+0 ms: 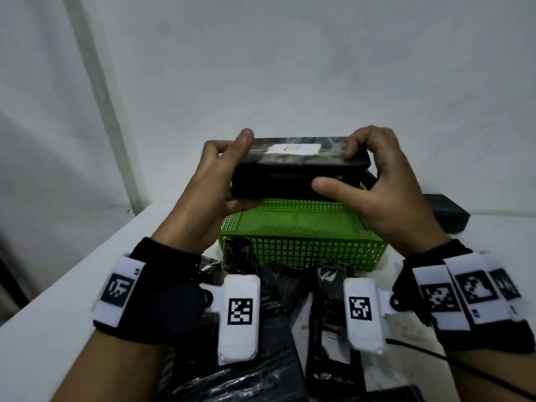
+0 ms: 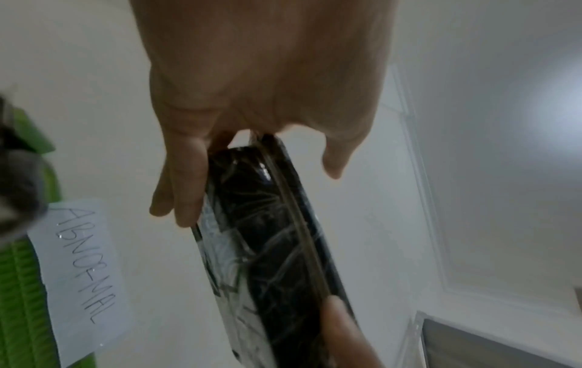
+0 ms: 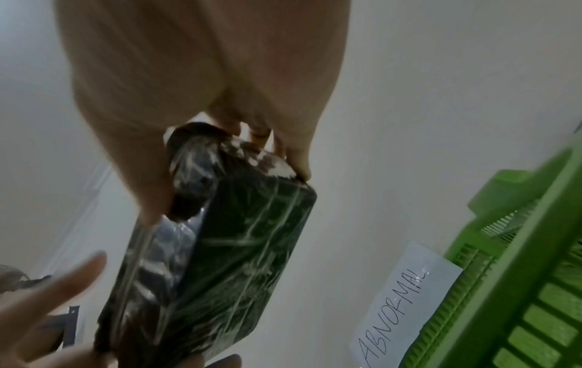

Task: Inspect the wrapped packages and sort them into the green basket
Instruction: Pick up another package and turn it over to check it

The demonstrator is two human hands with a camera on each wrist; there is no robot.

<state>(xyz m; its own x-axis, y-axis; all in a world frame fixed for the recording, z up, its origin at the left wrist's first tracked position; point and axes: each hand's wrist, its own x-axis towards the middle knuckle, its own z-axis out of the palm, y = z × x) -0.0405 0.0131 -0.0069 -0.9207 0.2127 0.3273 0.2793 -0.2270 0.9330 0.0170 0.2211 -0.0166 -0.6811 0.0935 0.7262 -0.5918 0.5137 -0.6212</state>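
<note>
I hold a black box-shaped package (image 1: 293,166) wrapped in clear film, with a white label on top, in the air above the green basket (image 1: 301,239). My left hand (image 1: 223,172) grips its left end, thumb on top and fingers beneath. My right hand (image 1: 368,175) grips the right end, fingers over the top edge and thumb on the near face. The left wrist view shows the package (image 2: 270,249) edge-on below my left hand (image 2: 252,124). In the right wrist view the package (image 3: 226,261) hangs under my right hand (image 3: 220,112), beside the basket (image 3: 519,286).
More black wrapped packages (image 1: 275,314) lie heaped on the white table (image 1: 58,300) in front of the basket. Another dark package (image 1: 446,213) sits behind the basket at right. A paper reading ABNORMAL (image 2: 82,271) lies by the basket (image 2: 22,298). A white wall stands behind.
</note>
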